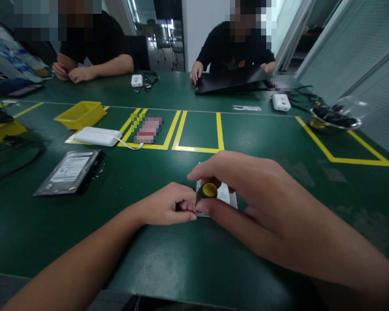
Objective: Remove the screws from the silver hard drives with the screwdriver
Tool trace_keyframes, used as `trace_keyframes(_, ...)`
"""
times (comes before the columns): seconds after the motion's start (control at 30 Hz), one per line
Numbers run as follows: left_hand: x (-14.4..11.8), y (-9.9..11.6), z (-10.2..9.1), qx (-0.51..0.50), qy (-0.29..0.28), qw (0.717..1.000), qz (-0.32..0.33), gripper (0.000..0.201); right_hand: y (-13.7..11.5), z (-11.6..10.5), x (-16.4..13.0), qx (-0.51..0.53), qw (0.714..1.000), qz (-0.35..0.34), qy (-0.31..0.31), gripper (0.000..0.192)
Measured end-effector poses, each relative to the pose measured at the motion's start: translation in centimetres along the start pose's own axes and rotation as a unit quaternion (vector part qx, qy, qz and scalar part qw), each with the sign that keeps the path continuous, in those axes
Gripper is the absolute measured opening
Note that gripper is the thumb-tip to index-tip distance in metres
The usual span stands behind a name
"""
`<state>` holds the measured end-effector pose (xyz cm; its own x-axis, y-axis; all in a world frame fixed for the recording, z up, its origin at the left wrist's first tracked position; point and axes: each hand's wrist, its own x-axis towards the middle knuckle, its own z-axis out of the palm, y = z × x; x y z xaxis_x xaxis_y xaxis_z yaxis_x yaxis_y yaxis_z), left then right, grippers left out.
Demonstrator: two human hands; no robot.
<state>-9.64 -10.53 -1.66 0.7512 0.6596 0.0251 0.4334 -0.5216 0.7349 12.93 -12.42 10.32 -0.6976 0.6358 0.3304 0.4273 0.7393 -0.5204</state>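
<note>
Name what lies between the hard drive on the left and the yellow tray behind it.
In the head view, a white box with a white cable lies between the drive and the tray, on the mat.

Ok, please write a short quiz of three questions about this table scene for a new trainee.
1. True or false: the right hand grips a yellow-capped black screwdriver.
2. What does the left hand steady? A) the yellow plastic bin B) the small silver hard drive
3. Which flat device lies left, apart from both hands?

Key: 1 true. 2 B. 3 the second, black-edged hard drive.
</note>
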Motion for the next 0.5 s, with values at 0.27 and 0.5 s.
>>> trace_keyframes(0.27, -0.1, 0.0, 0.0, 0.007, -0.005, 1.0, 0.023, 0.016, 1.1, -1.6, 0.1, 0.018, 0.995, -0.086, -0.049, 0.032)
trace_keyframes(0.5, 0.1, 0.4, -0.1, 0.011, -0.006, 1.0, 0.007, 0.021, 1.0, -1.8, 0.6, 0.046, 0.992, -0.08, -0.084, 0.035)
